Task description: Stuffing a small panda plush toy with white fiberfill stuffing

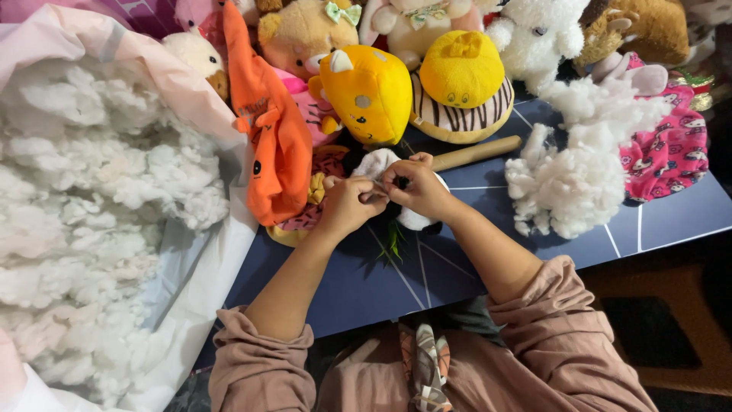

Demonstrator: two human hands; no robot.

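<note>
Both my hands meet over a small black-and-white plush toy [379, 162] lying on the dark blue board [457, 267]. My left hand [347, 204] grips the toy's near side. My right hand [415, 185] pinches the toy's white fabric from above, fingers curled tight against my left fingers. Most of the toy is hidden beneath my hands. A green bit [394, 243] sticks out under them.
A big open bag of white stuffing [91, 198] fills the left. An orange unstuffed plush skin [273, 130], yellow plush toys [371, 91], a wooden stick [476, 152], a loose stuffing pile [572, 172] and a pink patterned cloth [671, 149] lie around the board.
</note>
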